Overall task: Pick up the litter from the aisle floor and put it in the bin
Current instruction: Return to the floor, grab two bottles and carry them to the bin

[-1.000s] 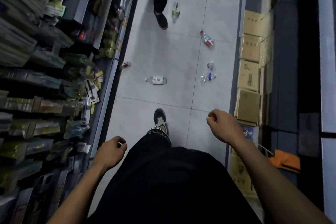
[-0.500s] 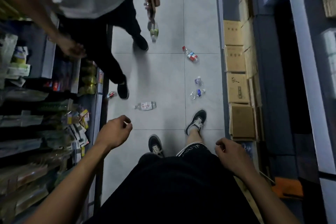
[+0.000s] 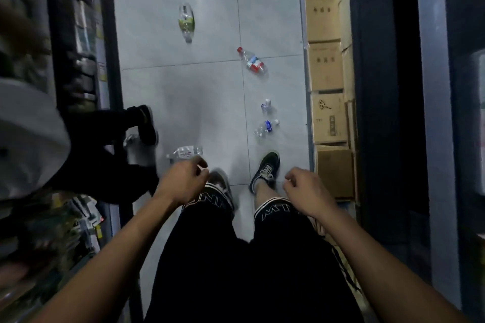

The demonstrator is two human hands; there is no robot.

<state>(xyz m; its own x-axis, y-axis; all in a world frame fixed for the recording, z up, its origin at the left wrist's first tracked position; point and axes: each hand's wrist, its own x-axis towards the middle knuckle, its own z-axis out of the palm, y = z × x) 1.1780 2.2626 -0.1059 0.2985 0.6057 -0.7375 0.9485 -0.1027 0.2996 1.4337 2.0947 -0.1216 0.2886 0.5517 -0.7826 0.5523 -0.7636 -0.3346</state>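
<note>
Several plastic bottles lie on the grey tiled aisle floor. A clear bottle with a white label (image 3: 187, 152) lies just beyond my left hand (image 3: 183, 181). Further ahead are a crushed blue-label bottle (image 3: 265, 127), a small crushed bottle (image 3: 266, 106), a red-capped bottle (image 3: 253, 61) and a green-label bottle (image 3: 186, 22). My right hand (image 3: 304, 189) hangs above my right knee. The fingers of both hands are loosely curled and I see nothing in them. No bin is in view.
Another person in a grey shirt (image 3: 26, 139) stands close on my left, one black shoe (image 3: 145, 123) on the floor by the shelf base. Stocked shelves (image 3: 78, 34) line the left side. Stacked cardboard boxes (image 3: 326, 68) line the right.
I have stepped forward, so the bottles are nearer. The other person has shifted to the left edge beside me. My hands have come closer together over my knees.
</note>
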